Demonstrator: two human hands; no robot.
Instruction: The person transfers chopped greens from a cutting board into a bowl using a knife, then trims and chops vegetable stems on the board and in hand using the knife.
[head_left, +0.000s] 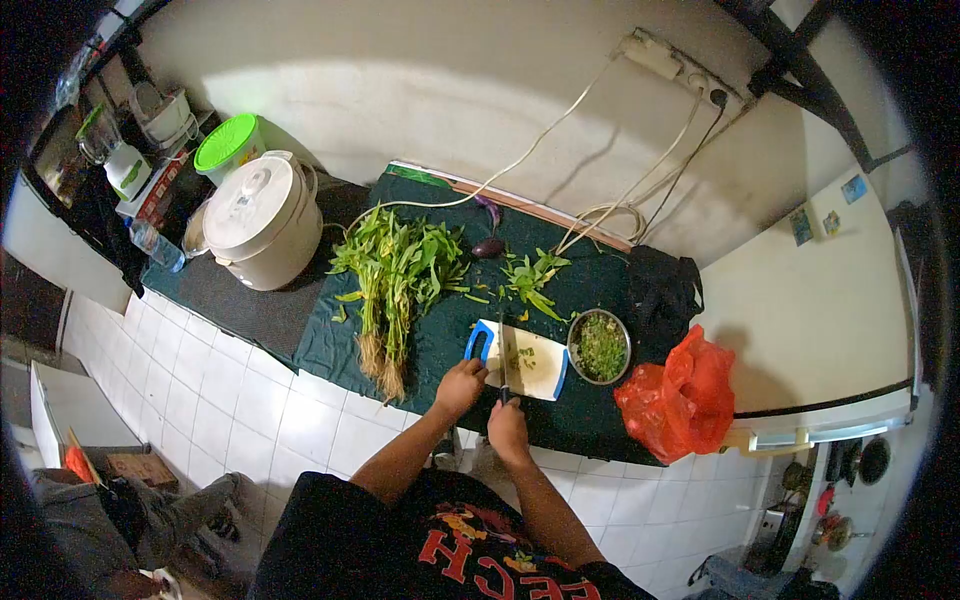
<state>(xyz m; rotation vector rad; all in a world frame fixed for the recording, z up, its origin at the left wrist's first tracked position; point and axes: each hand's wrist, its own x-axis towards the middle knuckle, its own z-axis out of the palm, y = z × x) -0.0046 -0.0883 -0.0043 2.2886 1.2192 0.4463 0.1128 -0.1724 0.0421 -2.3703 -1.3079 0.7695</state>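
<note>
A white cutting board (535, 362) with blue ends lies near the front edge of the dark green table cover, with small green pieces on it. My right hand (508, 428) is closed round the dark handle of a knife (503, 350), whose blade points away from me over the board. At the board's left front corner is my left hand (463, 388), its fingers bent near the blue handle end; what they hold is too small to make out. A metal bowl (599, 347) of chopped greens stands right of the board. Left of it lies a bundle of leafy greens (400, 265) with roots.
Loose leaves (537, 278) and an eggplant (488, 248) lie behind the board. A red plastic bag (682, 395) sits at the right edge. Farther left stand a white rice cooker (262, 220) and a green-lidded container (227, 145). A person (120, 525) is at lower left.
</note>
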